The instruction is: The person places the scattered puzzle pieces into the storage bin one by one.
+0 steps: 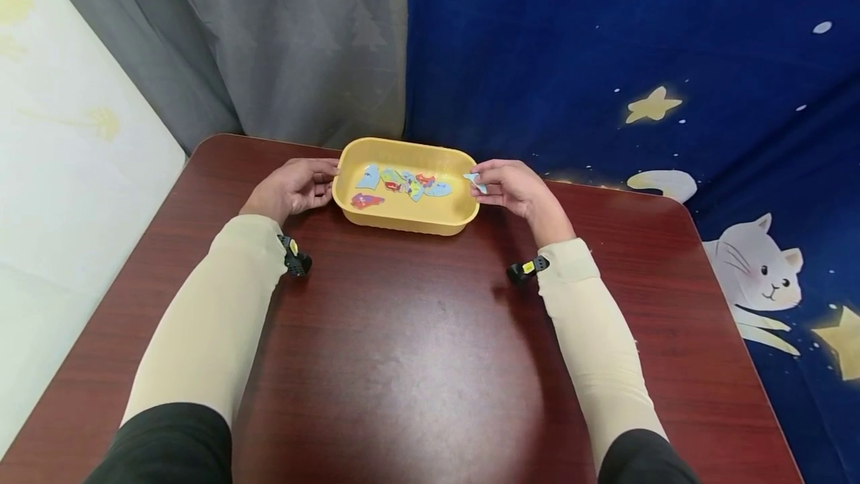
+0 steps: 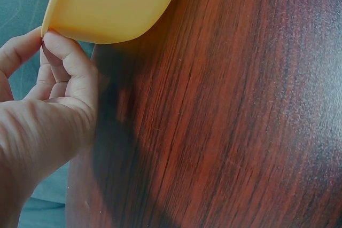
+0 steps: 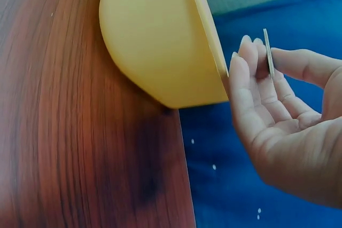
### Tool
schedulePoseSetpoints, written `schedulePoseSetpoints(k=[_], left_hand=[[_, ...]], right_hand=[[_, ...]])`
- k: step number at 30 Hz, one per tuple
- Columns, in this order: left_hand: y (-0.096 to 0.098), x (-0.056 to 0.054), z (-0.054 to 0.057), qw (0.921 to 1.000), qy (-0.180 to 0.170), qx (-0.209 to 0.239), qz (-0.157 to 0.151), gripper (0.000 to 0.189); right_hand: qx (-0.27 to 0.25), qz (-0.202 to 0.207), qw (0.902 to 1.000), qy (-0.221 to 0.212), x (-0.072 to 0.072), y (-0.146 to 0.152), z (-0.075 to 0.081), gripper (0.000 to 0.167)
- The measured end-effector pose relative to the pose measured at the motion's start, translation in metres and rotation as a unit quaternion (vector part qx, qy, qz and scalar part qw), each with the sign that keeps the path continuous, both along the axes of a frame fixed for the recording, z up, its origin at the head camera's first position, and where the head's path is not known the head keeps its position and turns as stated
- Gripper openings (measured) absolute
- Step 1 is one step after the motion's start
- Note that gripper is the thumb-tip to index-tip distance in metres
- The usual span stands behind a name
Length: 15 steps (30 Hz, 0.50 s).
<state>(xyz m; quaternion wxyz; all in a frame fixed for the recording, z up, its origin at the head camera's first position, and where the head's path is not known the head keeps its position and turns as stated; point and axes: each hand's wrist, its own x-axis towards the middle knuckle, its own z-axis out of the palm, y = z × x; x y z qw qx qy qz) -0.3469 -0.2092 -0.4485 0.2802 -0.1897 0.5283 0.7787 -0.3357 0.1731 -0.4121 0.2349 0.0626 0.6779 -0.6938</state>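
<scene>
A yellow plastic tub point(image 1: 406, 228) stands at the far edge of the table, with several flat, irregular puzzle pieces lying inside, among them a red-purple piece point(image 1: 366, 201) and a light blue piece point(image 1: 368, 177). My left hand point(image 1: 295, 184) pinches the rim at the tub's left end between thumb and finger, as the left wrist view shows. At the opposite end, my right hand point(image 1: 512, 185) holds a small light blue puzzle piece point(image 1: 476, 183) in its fingertips. The right wrist view has this piece point(image 3: 269, 54) edge-on and thin, with one finger right at the tub's rim.
The dark red wooden table point(image 1: 390, 349) stretches out in front of the tub. Behind it hang a grey curtain point(image 1: 316, 43) and a blue star-patterned curtain point(image 1: 537, 58). A pale patterned surface point(image 1: 60, 133) borders the table on the left.
</scene>
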Motion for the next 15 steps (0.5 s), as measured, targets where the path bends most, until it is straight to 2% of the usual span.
schedulePoseSetpoints(k=[5,15], left_hand=[[0.001,0.0,0.001,1.0,0.0,0.0,0.002,0.034],[-0.001,0.0,0.0,1.0,0.0,0.005,0.001,0.03]], right_hand=[[0.003,-0.015,0.9998,-0.013,-0.005,-0.014,-0.002,0.011],[-0.028,-0.033,0.9987,-0.028,-0.01,-0.045,-0.005,0.023]])
